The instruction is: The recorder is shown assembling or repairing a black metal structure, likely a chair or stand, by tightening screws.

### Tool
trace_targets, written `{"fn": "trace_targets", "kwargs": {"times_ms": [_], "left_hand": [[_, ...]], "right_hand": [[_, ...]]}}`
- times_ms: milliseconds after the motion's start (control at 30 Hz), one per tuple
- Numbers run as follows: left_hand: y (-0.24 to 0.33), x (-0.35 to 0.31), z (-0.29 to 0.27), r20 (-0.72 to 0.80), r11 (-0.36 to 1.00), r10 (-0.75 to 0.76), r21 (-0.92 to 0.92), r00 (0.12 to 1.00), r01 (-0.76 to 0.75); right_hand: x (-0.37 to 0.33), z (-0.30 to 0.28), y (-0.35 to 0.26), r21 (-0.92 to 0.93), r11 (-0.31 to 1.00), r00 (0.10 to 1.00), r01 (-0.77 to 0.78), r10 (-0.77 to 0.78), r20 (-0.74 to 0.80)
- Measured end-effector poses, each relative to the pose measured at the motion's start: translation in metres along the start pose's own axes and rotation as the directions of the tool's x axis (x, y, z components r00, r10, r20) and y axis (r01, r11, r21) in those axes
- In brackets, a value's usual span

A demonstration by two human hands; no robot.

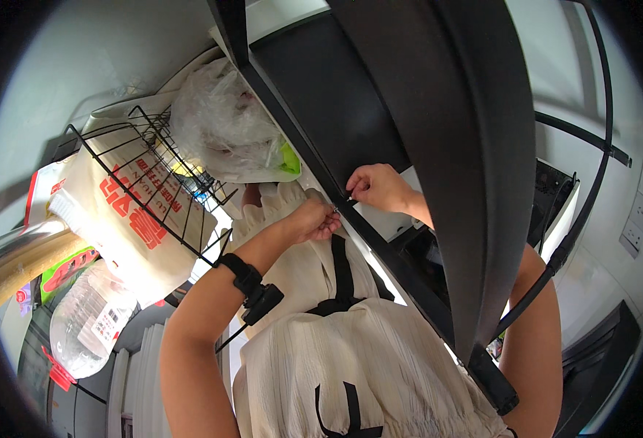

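I have the left arm rising from the near edge, bent at the elbow, its forearm slanting right and far. The left hand is curled, fingertips gathered at the left edge of the long black flat bar, which runs diagonally from far left to near right through the middle of the scene. The right hand reaches in from the right, slightly farther off, fingers bent and tips drawn together at the bar's other edge. Its arm is partly hidden behind the broad black curved panel. The two hands are near each other but apart; I can't tell whether either is clamped on the bar or on something tiny.

Counting from the left, I get one clear plastic bottle with a red cap, one cream bag with red print, one black wire basket and one bulging translucent plastic bag. On the left forearm sits one black strap with a box. At centre is one cream garment with black ribbons; far right, one white socket strip on the wall.
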State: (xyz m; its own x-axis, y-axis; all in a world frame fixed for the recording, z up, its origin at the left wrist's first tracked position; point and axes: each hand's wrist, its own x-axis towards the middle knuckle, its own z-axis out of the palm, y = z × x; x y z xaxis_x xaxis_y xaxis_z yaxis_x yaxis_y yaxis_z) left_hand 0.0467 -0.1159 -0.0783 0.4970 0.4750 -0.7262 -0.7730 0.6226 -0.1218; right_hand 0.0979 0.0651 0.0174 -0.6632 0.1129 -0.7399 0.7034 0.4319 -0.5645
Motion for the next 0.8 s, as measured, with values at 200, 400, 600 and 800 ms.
{"fn": "trace_targets", "kwargs": {"times_ms": [200,400,600,800], "left_hand": [[-0.002,0.0,0.002,-0.028,1.0,0.025,0.004,0.999,-0.025],[-0.002,0.0,0.003,-0.021,0.999,0.041,0.014,0.999,-0.04],[-0.004,0.002,0.0,-0.029,0.999,0.051,0.012,0.998,-0.05],[-0.006,0.004,0.002,-0.033,0.998,0.062,0.02,0.998,-0.061]], "right_hand": [[0.003,0.002,-0.001,-0.27,0.962,0.999,0.047,-0.052,-0.01],[0.003,0.007,0.001,-0.406,0.912,0.997,0.048,-0.071,-0.042],[0.013,-0.007,-0.012,-0.358,0.933,0.998,0.04,-0.02,0.059],[0.022,-0.014,-0.024,-0.55,0.808,0.96,0.213,-0.068,0.272]]}}
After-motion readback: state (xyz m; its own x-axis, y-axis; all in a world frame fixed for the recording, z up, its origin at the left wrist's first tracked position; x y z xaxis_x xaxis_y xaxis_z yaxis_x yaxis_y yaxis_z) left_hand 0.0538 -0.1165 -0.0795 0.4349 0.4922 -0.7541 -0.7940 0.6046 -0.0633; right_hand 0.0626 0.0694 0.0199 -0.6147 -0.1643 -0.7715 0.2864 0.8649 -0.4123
